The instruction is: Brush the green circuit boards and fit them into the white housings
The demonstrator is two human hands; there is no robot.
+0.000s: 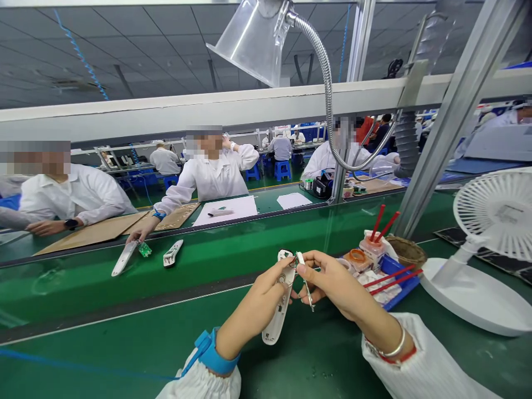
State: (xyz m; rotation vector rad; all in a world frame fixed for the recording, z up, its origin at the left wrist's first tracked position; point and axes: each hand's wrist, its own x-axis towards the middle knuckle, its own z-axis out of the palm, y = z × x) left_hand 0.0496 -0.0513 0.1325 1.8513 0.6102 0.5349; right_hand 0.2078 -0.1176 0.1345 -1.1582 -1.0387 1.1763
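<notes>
My left hand [266, 291] grips a long white plastic housing half [274, 328], its hollow inner side turned up. Close beside it, my right hand [328, 280] pinches a thin circuit board [308, 293], seen nearly edge-on, with a small white part at its upper end. The fingertips of both hands meet near the top of the housing, where small wires seem to show. Fingers cover much of the board and the housing's middle. A blue wrist strap [218, 354] with a cord circles my left wrist.
A blue tray [401, 291] with red sticks and small jars stands right of my hands, beside a white fan [477, 266]. A lamp [257, 41] hangs overhead. On the green conveyor [224, 244], a co-worker's hand [143, 227] touches a white housing [124, 259] near another housing [173, 253].
</notes>
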